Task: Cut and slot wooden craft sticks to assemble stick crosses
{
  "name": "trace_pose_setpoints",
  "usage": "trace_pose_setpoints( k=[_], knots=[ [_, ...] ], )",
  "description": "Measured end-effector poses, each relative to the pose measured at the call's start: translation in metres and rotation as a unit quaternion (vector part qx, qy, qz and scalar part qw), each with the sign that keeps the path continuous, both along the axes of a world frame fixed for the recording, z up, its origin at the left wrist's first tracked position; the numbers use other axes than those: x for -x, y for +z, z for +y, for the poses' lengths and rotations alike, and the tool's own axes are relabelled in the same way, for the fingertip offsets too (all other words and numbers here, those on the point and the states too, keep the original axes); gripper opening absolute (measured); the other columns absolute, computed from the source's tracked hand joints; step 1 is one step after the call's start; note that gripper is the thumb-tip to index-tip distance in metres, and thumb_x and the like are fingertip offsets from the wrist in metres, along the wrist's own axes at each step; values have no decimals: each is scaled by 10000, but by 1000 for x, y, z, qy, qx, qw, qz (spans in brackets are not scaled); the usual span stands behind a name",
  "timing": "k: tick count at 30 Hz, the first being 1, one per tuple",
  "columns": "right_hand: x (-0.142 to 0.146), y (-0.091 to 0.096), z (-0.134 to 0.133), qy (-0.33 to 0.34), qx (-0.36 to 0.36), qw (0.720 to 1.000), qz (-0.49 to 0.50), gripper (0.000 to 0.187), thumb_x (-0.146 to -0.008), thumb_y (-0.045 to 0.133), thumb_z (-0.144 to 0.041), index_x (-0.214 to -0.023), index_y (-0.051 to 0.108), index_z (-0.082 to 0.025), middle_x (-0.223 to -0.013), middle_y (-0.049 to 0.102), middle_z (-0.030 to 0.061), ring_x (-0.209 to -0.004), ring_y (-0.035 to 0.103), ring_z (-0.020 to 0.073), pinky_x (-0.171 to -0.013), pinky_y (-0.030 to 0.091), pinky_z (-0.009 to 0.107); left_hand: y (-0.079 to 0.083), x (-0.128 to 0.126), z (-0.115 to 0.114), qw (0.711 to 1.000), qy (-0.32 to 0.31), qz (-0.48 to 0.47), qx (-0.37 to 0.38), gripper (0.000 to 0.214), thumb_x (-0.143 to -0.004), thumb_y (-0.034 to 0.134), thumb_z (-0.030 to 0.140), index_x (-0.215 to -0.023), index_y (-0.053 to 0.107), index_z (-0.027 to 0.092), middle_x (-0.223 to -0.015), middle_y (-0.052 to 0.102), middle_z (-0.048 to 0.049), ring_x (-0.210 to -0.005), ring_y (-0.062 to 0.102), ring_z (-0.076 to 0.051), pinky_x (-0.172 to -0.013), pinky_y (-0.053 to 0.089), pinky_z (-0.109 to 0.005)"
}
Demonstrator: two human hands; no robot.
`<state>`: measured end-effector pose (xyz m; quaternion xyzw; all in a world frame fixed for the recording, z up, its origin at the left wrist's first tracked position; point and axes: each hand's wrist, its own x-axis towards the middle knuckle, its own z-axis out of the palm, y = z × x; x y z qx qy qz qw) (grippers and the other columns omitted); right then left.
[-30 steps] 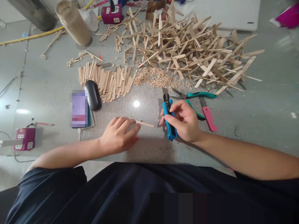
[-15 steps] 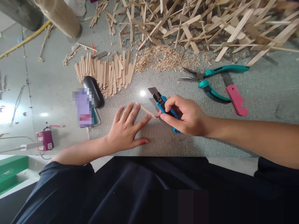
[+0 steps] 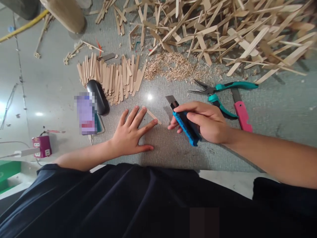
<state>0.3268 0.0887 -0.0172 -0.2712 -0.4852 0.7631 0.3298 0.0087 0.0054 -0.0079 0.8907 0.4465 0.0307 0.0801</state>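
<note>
A blue utility knife [image 3: 185, 124] is being gripped by the right hand [image 3: 206, 122]; at its nine o'clock, a wooden stick [image 3: 153, 116] is being pinned to the tabletop [image 3: 173, 152] by the flat, unclenched left hand [image 3: 132, 135].

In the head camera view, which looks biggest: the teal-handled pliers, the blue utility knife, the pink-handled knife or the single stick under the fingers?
1. Teal-handled long-nose pliers, longest.
2. Blue utility knife in the right hand and pink-handled knife: look alike, and the hand hides part of the blue one, so unranked.
3. Single flat wooden stick under the left hand, smallest.
</note>
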Motion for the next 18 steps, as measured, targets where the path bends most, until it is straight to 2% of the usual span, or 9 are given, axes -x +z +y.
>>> trace_pose_setpoints(
  k=[2,5,7,9,13,15,18],
  knots=[
    [-4,-1,3,34,13,999,4,308,-1101,786,-418,-1405,815,-373,-1205,908,43,-1062,916,249,-832,783,358,-1,1,0,1000,-4,-2,-1,1086,-968,696,912,-1848,404,348,-1909,376,-252,-1765,383,-535,-1395,282,-730],
    [-6,-4,4,8,-46,999,-19,494,-1013,900,-385,-1488,767,-421,-1306,898,30,-1164,897,256,-956,783,414,-2,2,0,1000,-13,-8,-16,1063,-985,679,903,-1847,409,343,-1905,371,-271,-1750,404,-549,-1372,304,-739],
    [-4,-6,2,-34,-103,993,-49,499,-1011,907,-389,-1481,740,-404,-1244,901,31,-1065,898,240,-877,777,393,-3,3,0,1000,-19,-10,-19,1028,-1000,680,880,-1835,437,332,-1893,383,-286,-1738,420,-558,-1356,320,-746],
    [0,-8,-1,-60,-159,982,-81,405,-1047,867,-442,-1421,732,-365,-1075,885,34,-876,865,223,-726,731,366,-3,4,0,1000,-20,-15,-14,1001,-1007,704,845,-1828,453,331,-1888,392,-287,-1739,421,-556,-1359,319,-748],
    [4,-9,-7,-86,-294,945,-115,432,-920,968,-609,-1187,759,-341,-829,768,-25,-673,729,182,-625,601,363,-3,4,0,999,-13,-42,9,1002,-994,781,773,-1836,439,351,-1914,353,-277,-1758,394,-560,-1385,281,-767],
    [5,-7,-10,-77,-333,931,-127,349,-1003,874,-605,-1207,772,-343,-835,787,-13,-688,751,195,-639,597,382,-2,4,0,999,-18,-46,15,1011,-994,788,765,-1840,431,342,-1919,324,-298,-1762,383,-578,-1373,298,-783],
    [8,-2,-14,-73,-361,918,-149,300,-1126,697,-427,-1419,726,-367,-1010,869,31,-864,846,234,-739,659,412,0,4,2,999,-26,-34,20,1028,-996,780,777,-1845,409,335,-1916,310,-321,-1770,367,-595,-1350,335,-802]
  ],
)
